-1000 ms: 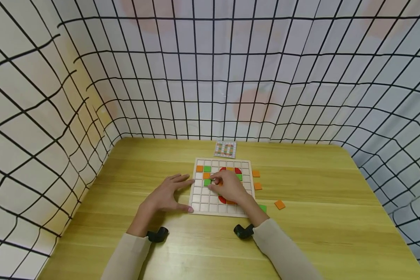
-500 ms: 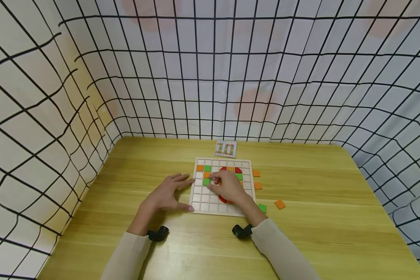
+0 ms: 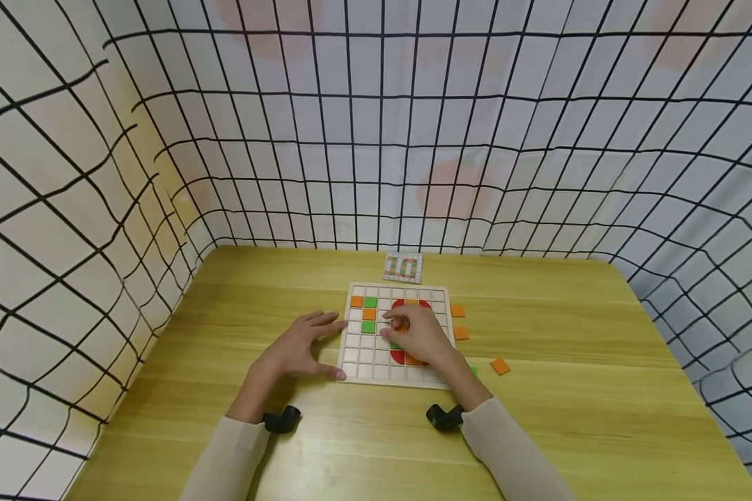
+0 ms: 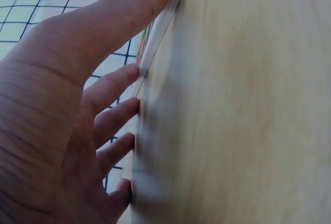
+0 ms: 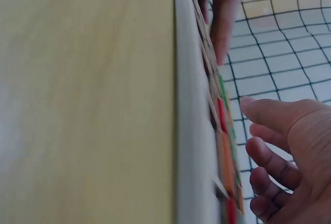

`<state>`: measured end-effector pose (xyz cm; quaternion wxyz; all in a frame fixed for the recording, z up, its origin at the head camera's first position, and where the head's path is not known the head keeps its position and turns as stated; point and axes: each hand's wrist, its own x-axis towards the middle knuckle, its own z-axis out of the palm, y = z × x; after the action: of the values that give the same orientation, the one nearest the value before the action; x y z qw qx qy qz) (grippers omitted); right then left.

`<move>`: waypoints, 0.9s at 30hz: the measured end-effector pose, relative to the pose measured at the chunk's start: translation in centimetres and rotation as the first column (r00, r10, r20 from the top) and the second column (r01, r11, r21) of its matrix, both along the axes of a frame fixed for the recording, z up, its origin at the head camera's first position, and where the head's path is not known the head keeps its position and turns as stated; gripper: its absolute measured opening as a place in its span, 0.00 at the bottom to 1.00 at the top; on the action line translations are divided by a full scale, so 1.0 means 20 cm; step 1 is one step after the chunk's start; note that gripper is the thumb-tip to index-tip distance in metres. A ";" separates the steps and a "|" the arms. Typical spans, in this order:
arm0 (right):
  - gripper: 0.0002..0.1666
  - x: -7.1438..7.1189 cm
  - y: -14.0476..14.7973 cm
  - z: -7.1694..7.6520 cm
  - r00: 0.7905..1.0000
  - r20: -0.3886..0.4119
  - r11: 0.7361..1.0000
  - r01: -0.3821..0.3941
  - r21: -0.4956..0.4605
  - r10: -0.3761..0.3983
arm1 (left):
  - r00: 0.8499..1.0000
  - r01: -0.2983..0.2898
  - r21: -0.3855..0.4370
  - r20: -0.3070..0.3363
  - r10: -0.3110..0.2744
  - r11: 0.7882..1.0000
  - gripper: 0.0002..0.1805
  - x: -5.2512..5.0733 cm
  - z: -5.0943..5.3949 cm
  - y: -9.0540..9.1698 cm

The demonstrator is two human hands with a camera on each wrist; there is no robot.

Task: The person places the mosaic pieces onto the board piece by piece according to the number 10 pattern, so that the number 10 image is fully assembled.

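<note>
A white gridded board (image 3: 361,353) lies on the table in the head view. On its left side, orange and green square tiles sit in cells, the lowest being a green tile (image 3: 368,326). My left hand (image 3: 294,348) spreads along the board's left edge, with thumb and index fingertip touching the edge. Over the middle of the board hovers my right hand (image 3: 423,335), just right of that green tile. In the right wrist view its fingers are loosely bent with nothing between them. It partly hides a ring of red rounded pieces (image 3: 397,357) and other tiles.
A small pattern card (image 3: 404,267) lies behind the board. Loose orange tiles (image 3: 461,333) lie along its right side, with another orange tile (image 3: 500,366) farther out. A green tile (image 3: 473,371) is partly covered by the right forearm. A black wire grid surrounds the table.
My right hand has drawn away from the green tile and moved slightly right. That tile stays in its cell. The left hand keeps its place at the board's edge.
</note>
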<state>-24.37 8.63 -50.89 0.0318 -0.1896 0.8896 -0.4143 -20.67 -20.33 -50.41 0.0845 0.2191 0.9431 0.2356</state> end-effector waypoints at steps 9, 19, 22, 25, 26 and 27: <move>0.16 0.02 0.20 0.03 0.997 -0.071 1.000 0.017 0.007 -0.016 | 1.000 0.000 0.003 -0.013 0.001 1.000 0.56 0.00 0.00 -0.01; 0.22 0.06 0.46 0.06 0.997 -0.047 0.994 0.068 0.086 -0.064 | 1.000 -0.001 0.007 -0.007 0.001 1.000 0.56 0.01 0.00 0.00; 0.23 0.08 0.53 0.05 0.997 -0.037 0.992 0.065 0.105 -0.062 | 1.000 0.001 0.005 -0.007 -0.001 1.000 0.56 0.01 0.00 0.00; 0.25 0.10 0.60 0.03 0.997 -0.046 0.992 0.061 0.112 -0.056 | 1.000 0.001 0.005 -0.005 -0.001 1.000 0.56 0.01 0.00 0.00; 0.25 0.10 0.63 0.02 0.997 -0.056 0.991 0.060 0.117 -0.053 | 1.000 0.000 0.004 -0.005 0.000 1.000 0.56 0.01 0.00 0.00; 0.26 0.11 0.65 0.02 0.997 -0.061 0.991 0.058 0.120 -0.051 | 1.000 -0.001 0.003 -0.003 0.001 1.000 0.56 0.01 0.00 0.00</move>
<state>-22.24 21.66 -50.57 0.0063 -0.1747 0.9187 -0.3542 -20.53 -20.33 -50.50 0.0826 0.2191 0.9430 0.2366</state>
